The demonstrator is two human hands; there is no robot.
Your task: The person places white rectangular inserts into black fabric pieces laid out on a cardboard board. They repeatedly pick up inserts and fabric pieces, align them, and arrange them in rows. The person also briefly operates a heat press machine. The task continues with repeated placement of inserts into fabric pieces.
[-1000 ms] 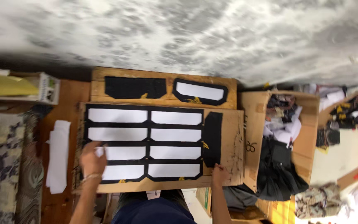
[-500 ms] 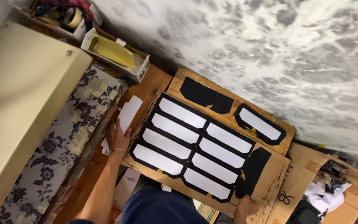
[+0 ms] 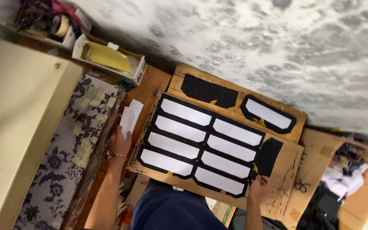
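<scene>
**White strips at the left hand, black frame at the right**

White strips (image 3: 130,118) lie in a small stack on the wooden counter (image 3: 150,83), just left of the cardboard board (image 3: 284,170). To their left stand a pale cabinet (image 3: 18,119) and a flowered cloth (image 3: 69,157), with a tray holding yellow sheets (image 3: 107,57) above. The left hand (image 3: 119,142) rests at the lower end of the stack, fingers curled against it; its grip looks closed on the strips, though the fingertips cannot be seen. Lifting one strip cleanly probably calls for sliding only the top piece off with the thumb, so the rest stay squared.

On the board sits a black frame (image 3: 207,147) filled with eight white panels in two columns, and a plain black piece (image 3: 269,156) touches its right side. Above, a second board carries a black shape (image 3: 209,91) and a smaller black-edged white piece (image 3: 268,113). The right hand (image 3: 258,187) pinches the lower right corner of the frame, its grip closed on it; holding that corner flat should keep the frame from shifting.

Both forearms are cut off by the bottom edge, and the heap of things at far right is too blurred to name.
</scene>
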